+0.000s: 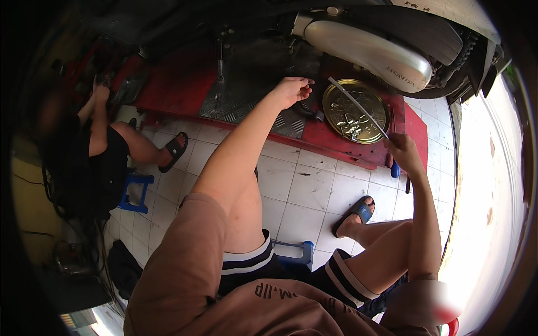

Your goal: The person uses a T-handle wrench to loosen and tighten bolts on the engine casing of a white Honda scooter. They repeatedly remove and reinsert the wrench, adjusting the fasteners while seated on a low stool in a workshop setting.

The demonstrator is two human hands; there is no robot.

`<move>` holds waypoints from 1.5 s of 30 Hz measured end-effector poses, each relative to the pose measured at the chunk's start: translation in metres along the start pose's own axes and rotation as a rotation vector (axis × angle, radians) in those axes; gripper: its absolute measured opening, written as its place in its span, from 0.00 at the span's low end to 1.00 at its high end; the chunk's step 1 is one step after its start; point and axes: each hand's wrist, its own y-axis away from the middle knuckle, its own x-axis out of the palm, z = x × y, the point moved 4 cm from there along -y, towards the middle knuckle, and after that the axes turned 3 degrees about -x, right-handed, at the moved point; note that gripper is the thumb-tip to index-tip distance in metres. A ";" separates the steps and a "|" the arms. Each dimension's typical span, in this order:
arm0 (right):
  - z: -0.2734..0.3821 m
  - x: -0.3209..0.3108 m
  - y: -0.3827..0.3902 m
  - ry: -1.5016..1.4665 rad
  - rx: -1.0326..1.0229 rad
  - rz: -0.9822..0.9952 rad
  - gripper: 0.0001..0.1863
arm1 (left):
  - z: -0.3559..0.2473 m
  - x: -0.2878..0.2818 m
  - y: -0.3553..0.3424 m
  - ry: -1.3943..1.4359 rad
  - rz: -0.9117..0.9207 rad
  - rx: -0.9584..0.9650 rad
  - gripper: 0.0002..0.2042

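Observation:
My left hand [292, 92] is raised over the checker plate [238, 95] on the red bench, fingers curled and pinched around something small and dark that I cannot make out. A curved dark pipe-like part lies below it [308, 112]. My right hand [402, 147] grips a long thin silver strip [358, 105], slanting up leftward across a round gold tray [333, 112] that holds several small metal parts [353, 127]. A blue-handled tool [395, 169] is just below that hand.
A motorbike's silver housing [375, 47] overhangs the red bench [168, 89]. At left, another person [98, 140] sits on a blue stool [134, 190], both hands raised by the bench. A second blue stool [294, 255] is under me on the tiled floor [297, 185]. Dark cables hang lower left.

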 end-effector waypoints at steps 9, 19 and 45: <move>0.042 0.027 -0.019 0.105 -0.195 -0.030 0.10 | -0.030 -0.051 0.048 0.075 0.014 0.146 0.06; 0.074 0.055 -0.037 0.042 -0.237 -0.051 0.10 | -0.040 -0.077 0.079 -0.004 0.059 0.174 0.07; 0.075 0.056 -0.036 0.076 -0.275 -0.051 0.09 | -0.039 -0.076 0.077 -0.404 0.001 0.171 0.07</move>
